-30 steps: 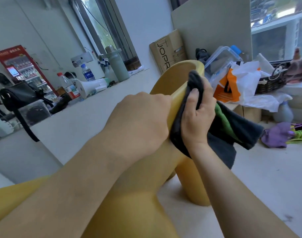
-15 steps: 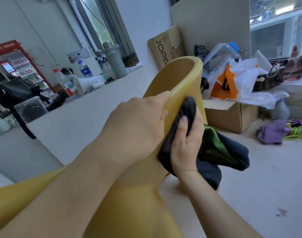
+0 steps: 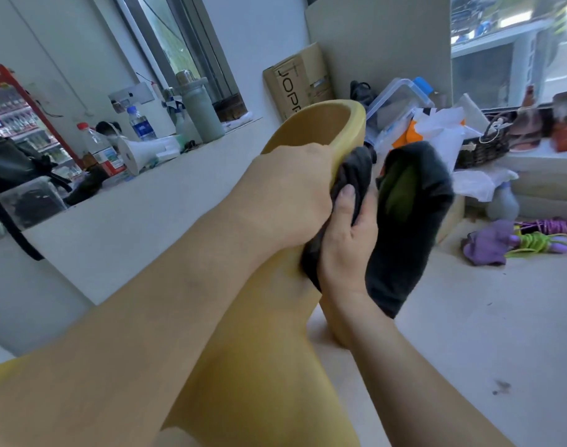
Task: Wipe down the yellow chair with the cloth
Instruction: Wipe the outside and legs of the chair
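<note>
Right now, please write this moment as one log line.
step: wiping | left hand: grips yellow chair rim | right hand: presses dark cloth on chair edge | loose end hanging

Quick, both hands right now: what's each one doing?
Left hand: closed on the yellow chair, gripping its edge.
Right hand: closed on the dark cloth, pressing it against the chair.

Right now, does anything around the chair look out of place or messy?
Yes. Purple and green fabric lies loose on the floor at right, and there is a dark smudge on the floor nearer the camera. The yellow chair itself shows no damage.
</note>
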Demonstrator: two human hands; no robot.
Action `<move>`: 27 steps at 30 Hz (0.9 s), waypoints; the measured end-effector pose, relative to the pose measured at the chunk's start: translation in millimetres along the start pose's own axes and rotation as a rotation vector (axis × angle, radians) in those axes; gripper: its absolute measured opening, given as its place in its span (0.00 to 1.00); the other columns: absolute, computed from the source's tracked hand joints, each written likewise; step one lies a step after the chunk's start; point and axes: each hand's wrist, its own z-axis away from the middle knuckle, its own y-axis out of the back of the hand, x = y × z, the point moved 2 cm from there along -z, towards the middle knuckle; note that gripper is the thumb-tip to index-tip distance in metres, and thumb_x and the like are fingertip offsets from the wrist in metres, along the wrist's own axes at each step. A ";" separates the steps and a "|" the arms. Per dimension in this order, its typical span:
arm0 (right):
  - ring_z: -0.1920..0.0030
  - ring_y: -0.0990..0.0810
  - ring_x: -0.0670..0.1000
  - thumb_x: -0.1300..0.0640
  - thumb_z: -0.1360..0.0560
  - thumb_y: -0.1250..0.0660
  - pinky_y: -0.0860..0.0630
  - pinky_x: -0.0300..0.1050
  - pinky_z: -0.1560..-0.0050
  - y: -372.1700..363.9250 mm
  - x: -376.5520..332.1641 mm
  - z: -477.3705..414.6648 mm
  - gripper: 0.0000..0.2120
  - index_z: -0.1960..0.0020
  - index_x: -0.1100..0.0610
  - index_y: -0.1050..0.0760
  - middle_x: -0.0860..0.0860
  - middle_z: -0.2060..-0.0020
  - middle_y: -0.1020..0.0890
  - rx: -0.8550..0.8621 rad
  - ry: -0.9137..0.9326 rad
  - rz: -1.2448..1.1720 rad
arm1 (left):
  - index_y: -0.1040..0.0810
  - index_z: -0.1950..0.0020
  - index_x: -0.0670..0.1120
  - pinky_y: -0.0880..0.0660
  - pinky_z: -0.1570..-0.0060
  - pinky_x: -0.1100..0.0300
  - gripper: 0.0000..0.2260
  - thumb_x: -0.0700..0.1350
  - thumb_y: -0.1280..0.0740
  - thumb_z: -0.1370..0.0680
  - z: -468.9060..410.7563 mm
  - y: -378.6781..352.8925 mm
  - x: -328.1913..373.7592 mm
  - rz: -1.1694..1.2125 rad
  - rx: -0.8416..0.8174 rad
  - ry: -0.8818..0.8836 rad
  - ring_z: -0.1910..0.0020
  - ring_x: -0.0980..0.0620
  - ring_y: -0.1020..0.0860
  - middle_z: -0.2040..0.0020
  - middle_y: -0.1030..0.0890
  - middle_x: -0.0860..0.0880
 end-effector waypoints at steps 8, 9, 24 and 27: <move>0.29 0.33 0.45 0.57 0.18 0.45 0.38 0.44 0.27 16.1 20.0 -8.0 0.22 0.24 0.52 0.40 0.46 0.29 0.31 -0.139 -0.322 0.119 | 0.27 0.38 0.51 0.28 0.58 0.54 0.12 0.44 0.42 0.20 13.7 4.1 -2.8 -0.010 0.021 -0.007 0.57 0.45 0.25 0.58 0.22 0.49; 0.29 0.33 0.44 0.57 0.18 0.44 0.38 0.44 0.27 12.9 1.6 -8.0 0.22 0.24 0.52 0.40 0.46 0.29 0.31 -0.180 -0.178 0.136 | 0.27 0.37 0.52 0.26 0.57 0.52 0.13 0.45 0.41 0.21 22.1 5.6 -8.5 0.025 0.029 -0.024 0.58 0.45 0.24 0.57 0.21 0.47; 0.26 0.35 0.50 0.55 0.19 0.43 0.34 0.48 0.35 3.1 -47.8 82.9 0.21 0.27 0.58 0.34 0.52 0.28 0.31 -0.459 0.701 0.450 | 0.29 0.36 0.65 0.27 0.59 0.62 0.18 0.49 0.41 0.23 110.9 17.0 -68.0 0.237 0.095 0.033 0.59 0.56 0.22 0.54 0.16 0.54; 0.30 0.31 0.49 0.55 0.23 0.42 0.36 0.48 0.35 -26.4 -63.0 17.0 0.20 0.32 0.55 0.28 0.49 0.34 0.24 -0.284 0.443 0.377 | 0.27 0.34 0.62 0.32 0.65 0.73 0.18 0.47 0.37 0.22 114.5 16.3 -67.6 0.246 0.126 0.068 0.65 0.61 0.25 0.64 0.19 0.56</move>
